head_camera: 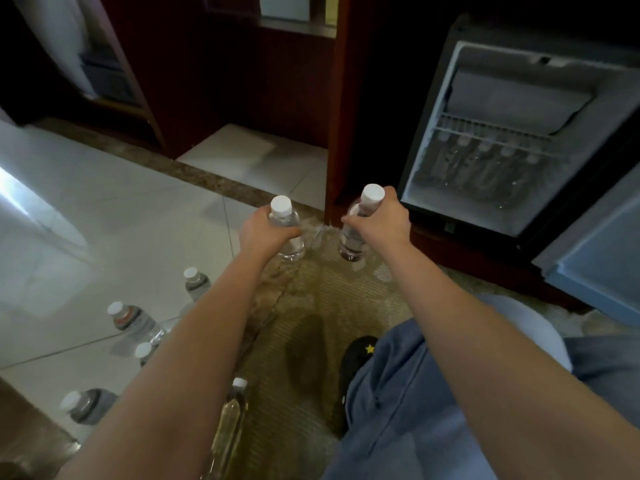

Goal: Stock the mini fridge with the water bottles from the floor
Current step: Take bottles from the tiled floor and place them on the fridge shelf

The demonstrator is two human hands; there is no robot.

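Both bare forearms stretch forward and down, roughly parallel and well apart. The left hand point(265, 230) curls its fingers round the shoulder of a clear plastic water bottle with a white cap point(291, 245). The right hand point(382, 218), knuckles up, grips the neck of a second clear white-capped bottle point(351, 242).

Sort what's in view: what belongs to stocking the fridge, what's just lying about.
Job: one water bottle in the left hand; another water bottle in the right hand; open mini fridge; stocked bottles under its wire shelf; water bottles on the tiles.
Lying about: tall bottle of yellowish liquid; black shoe with a star; rug.
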